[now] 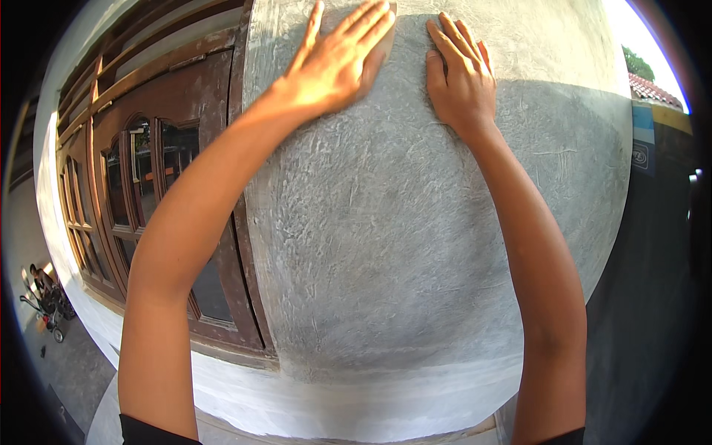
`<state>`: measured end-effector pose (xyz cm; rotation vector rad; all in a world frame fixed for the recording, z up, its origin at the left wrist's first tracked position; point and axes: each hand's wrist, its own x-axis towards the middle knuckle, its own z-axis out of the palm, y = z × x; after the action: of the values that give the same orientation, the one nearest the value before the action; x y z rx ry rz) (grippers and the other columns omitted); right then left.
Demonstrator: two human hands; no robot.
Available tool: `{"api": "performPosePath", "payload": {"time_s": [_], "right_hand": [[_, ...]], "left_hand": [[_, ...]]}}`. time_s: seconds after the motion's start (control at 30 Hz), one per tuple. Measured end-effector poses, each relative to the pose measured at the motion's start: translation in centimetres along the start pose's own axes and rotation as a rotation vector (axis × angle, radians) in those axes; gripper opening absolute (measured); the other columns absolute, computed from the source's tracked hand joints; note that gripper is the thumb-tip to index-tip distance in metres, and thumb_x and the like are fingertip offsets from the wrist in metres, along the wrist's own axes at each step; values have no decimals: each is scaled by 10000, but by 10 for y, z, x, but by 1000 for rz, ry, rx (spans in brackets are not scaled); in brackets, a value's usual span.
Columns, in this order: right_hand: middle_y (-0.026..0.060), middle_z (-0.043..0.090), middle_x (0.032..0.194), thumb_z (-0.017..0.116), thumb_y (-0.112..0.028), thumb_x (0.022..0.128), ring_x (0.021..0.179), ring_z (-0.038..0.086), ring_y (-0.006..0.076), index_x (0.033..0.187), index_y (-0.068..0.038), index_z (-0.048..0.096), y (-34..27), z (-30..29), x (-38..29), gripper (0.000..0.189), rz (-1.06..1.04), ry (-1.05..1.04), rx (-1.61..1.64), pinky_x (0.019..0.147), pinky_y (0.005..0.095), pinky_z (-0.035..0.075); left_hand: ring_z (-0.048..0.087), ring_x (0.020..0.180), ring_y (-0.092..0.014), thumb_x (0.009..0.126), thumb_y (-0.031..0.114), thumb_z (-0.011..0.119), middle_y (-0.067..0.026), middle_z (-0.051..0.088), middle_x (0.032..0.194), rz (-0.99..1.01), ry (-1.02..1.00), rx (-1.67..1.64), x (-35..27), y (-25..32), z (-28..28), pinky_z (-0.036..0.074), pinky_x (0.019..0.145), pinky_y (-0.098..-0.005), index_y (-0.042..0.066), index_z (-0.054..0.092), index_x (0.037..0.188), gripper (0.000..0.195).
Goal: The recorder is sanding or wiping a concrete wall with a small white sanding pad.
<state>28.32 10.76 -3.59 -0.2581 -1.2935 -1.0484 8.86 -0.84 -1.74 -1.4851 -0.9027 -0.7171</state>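
Observation:
My left hand (pixel 339 58) lies over a thin tan sheet (pixel 391 34) against the upper part of a grey plastered wall (pixel 378 222). Only a strip of the sheet shows beside the thumb and fingers, so its kind is hard to tell; the palm hides the rest. Its little finger is spread away from the others, in sunlight. To the right, my right hand (pixel 463 78) rests flat on the same wall, fingers slightly apart, holding nothing. Trowel-like streaks and rough ridges mark the plaster around both hands.
Left of the plaster stands a brown wooden window (pixel 167 167) with glass panes and a frame. A pale ledge (pixel 389 400) runs below. At far left a small wheeled stroller (pixel 53 314) stands on the floor. A dark surface (pixel 639 267) borders the wall's right edge.

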Motion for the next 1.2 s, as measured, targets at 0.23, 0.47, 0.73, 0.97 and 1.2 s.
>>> {"api": "performPosePath", "payload": {"time_s": [0.23, 0.47, 0.73, 0.97, 1.2], "right_hand": [[87, 537, 1546, 522, -237, 1009, 1479, 438, 282, 1430, -145, 627, -3, 3, 1, 444, 8, 15, 44, 1235, 495, 284], [89, 527, 1553, 519, -244, 1009, 1476, 440, 289, 1437, -137, 618, -12, 9, 1, 452, -6, 20, 49, 1232, 496, 287], [92, 522, 1558, 514, -239, 1013, 1488, 422, 288, 1442, -134, 613, -10, 3, 3, 452, 7, 5, 26, 1236, 496, 278], [87, 484, 1590, 496, -274, 1029, 1509, 388, 293, 1477, -147, 580, 1, -1, -2, 473, 2, -38, -13, 1249, 501, 243], [79, 458, 1610, 482, -286, 1044, 1519, 372, 291, 1503, -164, 553, -10, 7, 0, 480, -15, -46, 7, 1251, 505, 233]], "left_hand": [[241, 1576, -194, 1091, 363, 385, -40, 299, 1697, 8, 236, 171, 1, -10, 40, 69, 1242, -689, 141, 342, 1611, 567], [272, 1562, -277, 1075, 310, 393, -159, 321, 1672, 25, 182, 7, 21, -32, 13, 116, 1243, -655, -7, 369, 1566, 585], [236, 1576, -231, 1080, 315, 406, -104, 306, 1685, 154, 326, 3, -1, -25, 47, 103, 1244, -670, 57, 356, 1586, 570], [214, 1582, -181, 1087, 340, 406, -50, 291, 1697, 28, 227, 50, -12, 17, 52, 56, 1254, -667, 131, 364, 1600, 556], [285, 1553, -290, 1074, 307, 410, -156, 341, 1661, -129, 81, 78, 20, -18, 4, 143, 1238, -653, -1, 415, 1542, 561]]}}
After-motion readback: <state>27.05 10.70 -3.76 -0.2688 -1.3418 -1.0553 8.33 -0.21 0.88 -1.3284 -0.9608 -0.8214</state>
